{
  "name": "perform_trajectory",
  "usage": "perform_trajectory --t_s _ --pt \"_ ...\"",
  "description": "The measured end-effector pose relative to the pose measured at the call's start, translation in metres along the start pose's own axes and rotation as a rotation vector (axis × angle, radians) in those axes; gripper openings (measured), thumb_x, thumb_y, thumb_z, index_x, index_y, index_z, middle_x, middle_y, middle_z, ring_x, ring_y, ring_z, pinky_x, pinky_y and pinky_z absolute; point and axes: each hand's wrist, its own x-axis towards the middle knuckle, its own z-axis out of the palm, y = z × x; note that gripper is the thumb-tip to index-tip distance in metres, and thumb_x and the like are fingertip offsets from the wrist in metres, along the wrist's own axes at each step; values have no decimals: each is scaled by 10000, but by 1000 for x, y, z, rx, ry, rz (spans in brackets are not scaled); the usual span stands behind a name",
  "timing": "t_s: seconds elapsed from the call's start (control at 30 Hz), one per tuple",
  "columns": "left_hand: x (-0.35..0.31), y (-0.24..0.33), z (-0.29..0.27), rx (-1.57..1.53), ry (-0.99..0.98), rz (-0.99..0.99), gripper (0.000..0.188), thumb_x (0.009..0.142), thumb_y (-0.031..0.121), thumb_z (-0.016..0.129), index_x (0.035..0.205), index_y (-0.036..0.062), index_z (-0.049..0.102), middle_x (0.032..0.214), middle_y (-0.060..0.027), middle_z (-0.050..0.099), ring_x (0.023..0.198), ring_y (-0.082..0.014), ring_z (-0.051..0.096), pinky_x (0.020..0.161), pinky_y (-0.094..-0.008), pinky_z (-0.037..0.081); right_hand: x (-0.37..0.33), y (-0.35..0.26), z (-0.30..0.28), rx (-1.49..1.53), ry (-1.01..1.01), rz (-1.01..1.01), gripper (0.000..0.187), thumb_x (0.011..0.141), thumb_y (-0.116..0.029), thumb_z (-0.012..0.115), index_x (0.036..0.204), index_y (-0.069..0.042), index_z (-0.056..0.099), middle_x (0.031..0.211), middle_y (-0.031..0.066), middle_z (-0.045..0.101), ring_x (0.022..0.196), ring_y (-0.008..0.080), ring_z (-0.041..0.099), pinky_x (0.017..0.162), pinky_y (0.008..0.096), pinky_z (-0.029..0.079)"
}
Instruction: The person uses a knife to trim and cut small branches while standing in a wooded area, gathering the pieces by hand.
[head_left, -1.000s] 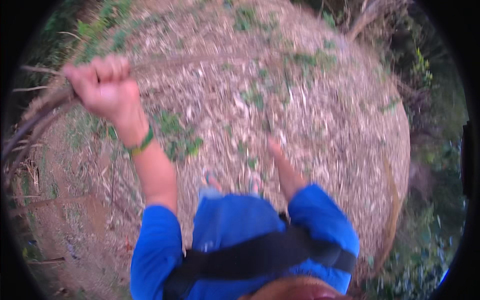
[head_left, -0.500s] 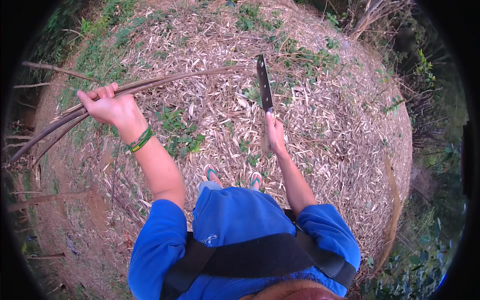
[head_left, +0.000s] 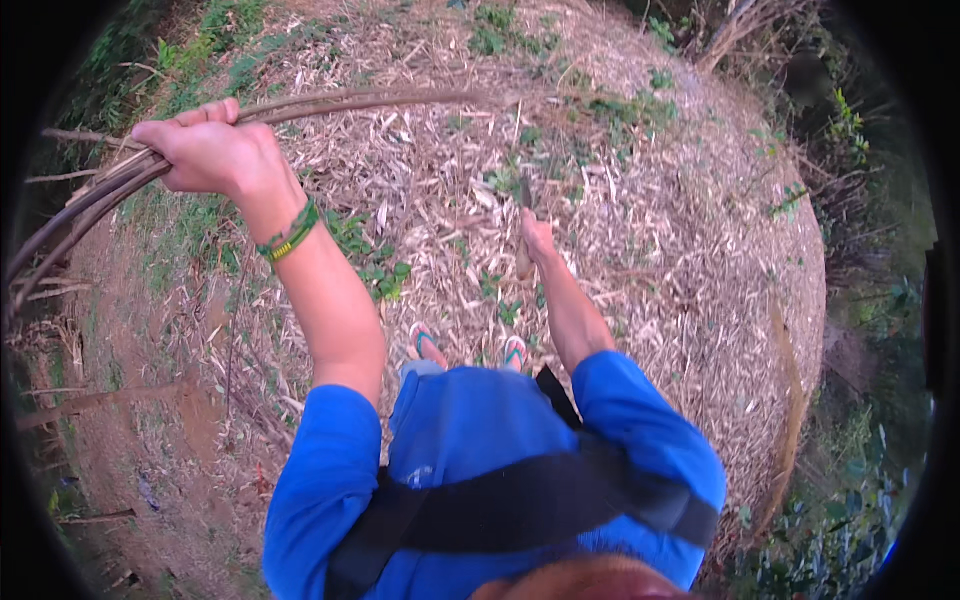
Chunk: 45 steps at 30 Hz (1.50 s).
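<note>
My left hand [head_left: 218, 155], raised at the upper left, is wrapped round a small bundle of long brown stalks [head_left: 350, 102]. The stalks curve away to the right past the fingers, and their thicker, darker ends hang down to the lower left. Low over the dry ground in the middle, my right hand [head_left: 538, 238] grips a large knife [head_left: 527, 192] by its light handle. The blade points forward, seen almost edge-on and slightly blurred. Knife and stalks are apart.
Dry leaf litter [head_left: 430, 190] covers the slope, with green weeds [head_left: 385, 280] in front of my feet. Bare branches [head_left: 100, 400] stick out at the left. Dense shrubs [head_left: 850, 130] border the right side. My sandals [head_left: 515, 352] stand on the litter.
My left hand has risen and moved slightly left with the stalks. The knife has turned from showing its broad flat side to nearly edge-on, as my right hand moved slightly forward and left.
</note>
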Motion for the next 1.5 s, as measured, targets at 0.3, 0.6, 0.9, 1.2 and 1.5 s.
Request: perform_trajectory --t_s 0.3,0.6,0.9,1.2,1.5 --pt "39 5 -43 -72 -58 16 509 1039 459 387 652 149 269 560 19 229 509 -127 221 523 -310 267 -120 -17 7 111 -28 -253 696 916 -628 499 748 38 616 659 124 613 580 201 584 553 368 464" --pt "18 9 -33 -1 -182 96 551 1037 459 397 602 171 220 522 36 187 472 -112 198 484 -301 218 -160 -209 -29 476 101 -1181 425 978 -413 519 844 -12 569 602 49 560 496 170 516 498 344 435" --pt "34 29 -28 -82 -264 86 549 1046 460 356 606 170 202 533 44 150 464 -98 149 466 -278 153 -49 31 9 140 8 -65 886 869 -694 503 1225 116 548 1148 242 609 1030 265 594 885 409 486" --pt "41 5 -65 -214 -647 -56 547 1013 535 370 620 187 218 522 60 171 458 -96 139 494 -284 147 -141 -165 -67 449 -57 -761 510 985 -524 417 825 -61 557 673 55 584 562 134 573 488 311 491" --pt "29 26 -43 -156 -585 17 550 998 538 414 609 192 237 511 63 176 455 -96 124 484 -293 141 -118 -149 -17 389 47 -857 553 944 -548 516 820 -13 583 688 67 580 567 159 554 508 331 451"
